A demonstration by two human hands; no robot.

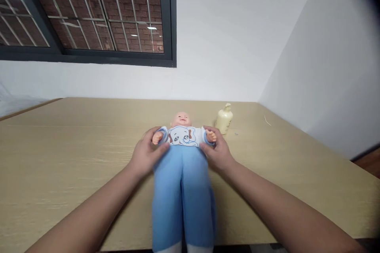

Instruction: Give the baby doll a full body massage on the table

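A baby doll (182,119) lies on its back on the wooden table, head toward the wall. It wears a white shirt (183,137) with an elephant print and blue trousers (181,189), whose white-ended legs reach past the table's front edge. My left hand (148,151) is closed around the doll's side and arm on the left, thumb at the shirt's hem. On the other side, my right hand (218,150) grips the doll the same way, thumb by the waist. The fingers behind the doll's arms are partly hidden.
A cream pump bottle (224,120) stands on the table (89,174) right of the doll's head. A thin pale strip (267,121) lies farther right. White walls (222,39) and a barred window (113,12) border the table.
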